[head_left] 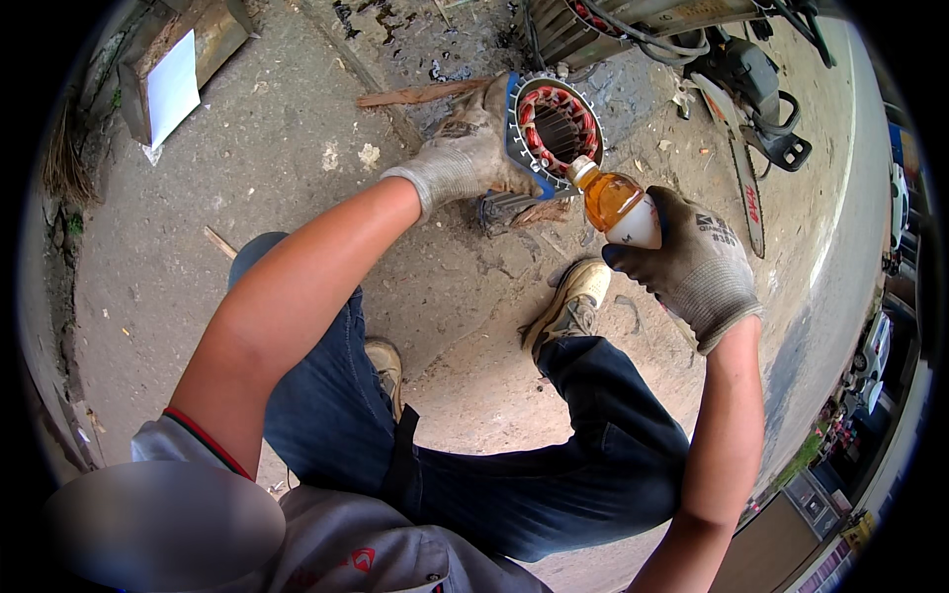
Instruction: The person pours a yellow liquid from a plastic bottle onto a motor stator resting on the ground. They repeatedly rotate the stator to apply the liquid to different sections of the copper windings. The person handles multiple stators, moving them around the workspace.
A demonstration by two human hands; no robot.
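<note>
My gloved left hand (467, 148) is wrapped round the side of a motor stator (559, 96), keeping it tilted with its open end toward me. Red and white windings ring the bore, and the casing has a blue edge. In my gloved right hand (704, 255) is a clear plastic bottle (615, 201) of amber liquid with a white label. It leans neck-first toward the stator, its mouth at the lower right rim. Whether liquid is flowing cannot be made out. Beneath the stator, a dark block or support is partly hidden.
A chainsaw (763, 107) lies at the right, its bar pointing toward me. A finned motor housing (647, 14) with cables is at the top. Behind my left hand lies a wooden stick (420, 94). White paper (173, 91) rests on a metal trough at far left. My shoe (578, 292) is below the bottle.
</note>
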